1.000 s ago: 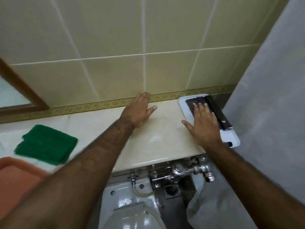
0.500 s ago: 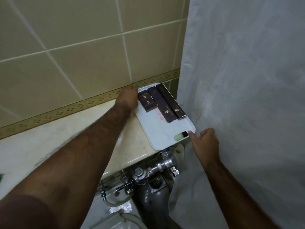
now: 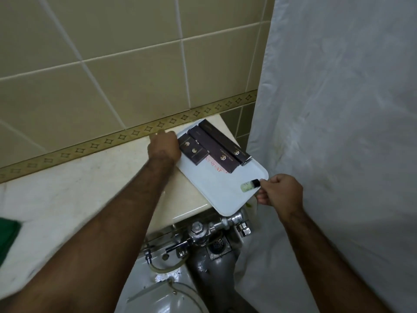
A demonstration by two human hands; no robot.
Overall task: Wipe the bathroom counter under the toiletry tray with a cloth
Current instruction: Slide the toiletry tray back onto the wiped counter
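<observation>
A white toiletry tray [image 3: 216, 188] lies at the right end of the pale marble counter [image 3: 74, 193], its near corner overhanging the edge. It carries several dark boxes [image 3: 216, 147] and a small green bottle [image 3: 249, 185]. My left hand [image 3: 164, 146] is closed on the tray's far left edge by the wall. My right hand [image 3: 281, 192] pinches the tray's near right rim beside the bottle. A corner of the green cloth [image 3: 8, 233] shows at the left frame edge on the counter.
A white shower curtain [image 3: 338, 132] hangs close on the right, touching the tray's side. Below the counter edge are chrome flush valves [image 3: 203, 231] and the toilet [image 3: 162, 294]. The tiled wall [image 3: 112, 75] backs the counter.
The view has swung right. My right hand went from lying flat on the tray to its near right rim and now closes on it. My left hand came over to the far left edge.
</observation>
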